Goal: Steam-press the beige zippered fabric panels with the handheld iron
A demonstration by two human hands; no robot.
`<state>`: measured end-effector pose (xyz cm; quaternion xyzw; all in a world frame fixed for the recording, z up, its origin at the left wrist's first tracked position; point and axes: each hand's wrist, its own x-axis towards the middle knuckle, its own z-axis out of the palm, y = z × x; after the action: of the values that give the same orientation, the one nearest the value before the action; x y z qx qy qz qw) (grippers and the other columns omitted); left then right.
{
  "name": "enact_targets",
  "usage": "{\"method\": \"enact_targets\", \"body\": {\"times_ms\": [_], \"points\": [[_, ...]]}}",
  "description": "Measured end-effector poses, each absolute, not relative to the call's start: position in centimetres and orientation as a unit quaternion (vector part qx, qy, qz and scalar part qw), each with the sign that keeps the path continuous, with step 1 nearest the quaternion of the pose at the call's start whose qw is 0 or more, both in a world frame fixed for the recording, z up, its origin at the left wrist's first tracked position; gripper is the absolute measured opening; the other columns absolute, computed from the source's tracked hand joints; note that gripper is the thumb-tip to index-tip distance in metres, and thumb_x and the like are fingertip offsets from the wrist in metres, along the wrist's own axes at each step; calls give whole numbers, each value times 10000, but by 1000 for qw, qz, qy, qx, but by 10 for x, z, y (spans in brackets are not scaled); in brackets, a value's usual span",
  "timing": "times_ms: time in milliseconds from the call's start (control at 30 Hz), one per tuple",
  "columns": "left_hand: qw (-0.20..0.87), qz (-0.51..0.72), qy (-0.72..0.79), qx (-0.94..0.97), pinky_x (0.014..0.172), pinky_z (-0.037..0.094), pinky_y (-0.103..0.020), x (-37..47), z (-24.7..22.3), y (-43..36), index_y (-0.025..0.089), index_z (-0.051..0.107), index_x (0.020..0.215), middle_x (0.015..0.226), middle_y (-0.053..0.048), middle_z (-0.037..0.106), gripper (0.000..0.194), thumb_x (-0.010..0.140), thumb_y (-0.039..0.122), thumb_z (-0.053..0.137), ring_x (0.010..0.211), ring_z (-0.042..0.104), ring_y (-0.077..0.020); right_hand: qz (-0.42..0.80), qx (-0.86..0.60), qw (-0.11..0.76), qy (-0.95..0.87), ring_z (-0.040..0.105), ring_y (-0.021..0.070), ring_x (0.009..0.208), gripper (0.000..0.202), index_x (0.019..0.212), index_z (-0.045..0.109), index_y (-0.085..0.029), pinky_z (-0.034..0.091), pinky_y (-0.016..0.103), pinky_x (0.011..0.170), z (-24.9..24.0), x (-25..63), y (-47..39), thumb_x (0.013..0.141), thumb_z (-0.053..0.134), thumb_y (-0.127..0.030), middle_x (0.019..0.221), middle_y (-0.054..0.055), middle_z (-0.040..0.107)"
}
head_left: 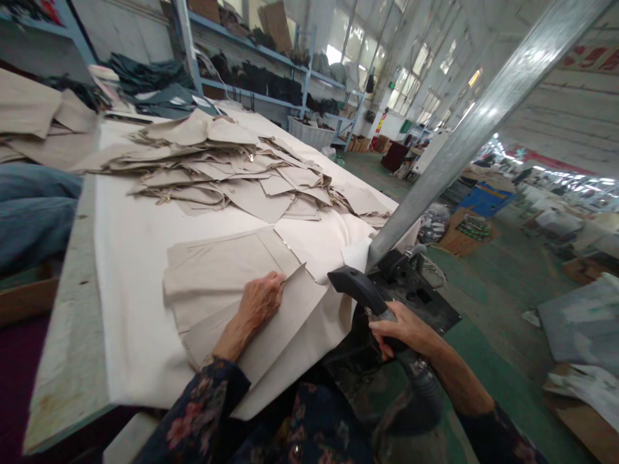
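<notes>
My left hand [262, 298] is closed, its curled fingers gripping the edge of a beige fabric piece [285, 316] that lies over the white-covered table. Under and beyond that piece spreads another beige cut panel [217, 264] with a seam line near its far end. My right hand [403, 330] is wrapped round the black handle of what looks like a steam iron [360, 287], at the table's right edge. A thick dark hose or sleeve runs down from it. The iron's lower part is hidden in the dark area beside a black stand plate [428, 306].
A messy pile of beige cut pieces [232, 161] covers the table's far half. A slanted metal post [459, 142] rises at the right edge. Dark cloth [149, 77] lies at the back left. Someone's denim-clad leg [36, 216] is beside the table. Cardboard boxes [467, 235] stand on the floor.
</notes>
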<state>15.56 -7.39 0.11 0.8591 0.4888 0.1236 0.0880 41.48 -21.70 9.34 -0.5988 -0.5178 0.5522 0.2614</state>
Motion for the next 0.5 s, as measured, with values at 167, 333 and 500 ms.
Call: {"method": "enact_targets", "body": {"times_ms": [167,333,500], "points": [[85,114,495,857,652,365,-274,157,0,-73,199,572,963,930,-63,608,337,926,303,255,816,590,-185,576,-590,258,-505,513,111,386,225,664,517,-146,501,256,462,83,416,-227,757,590,-337,476,-33,518],[77,100,512,850,680,393,-293,158,8,-80,188,561,1054,957,-80,600,336,919,292,271,835,584,-204,574,-582,253,-517,523,112,389,215,649,529,-135,487,241,450,66,408,-213,760,579,-312,481,-20,533],[-11,156,524,837,1016,245,-490,164,11,-133,111,353,1345,1308,-206,436,595,849,427,440,1238,346,-342,560,-566,293,-529,511,109,388,223,658,517,-144,498,248,466,73,410,-206,777,575,-323,459,-32,520]]}}
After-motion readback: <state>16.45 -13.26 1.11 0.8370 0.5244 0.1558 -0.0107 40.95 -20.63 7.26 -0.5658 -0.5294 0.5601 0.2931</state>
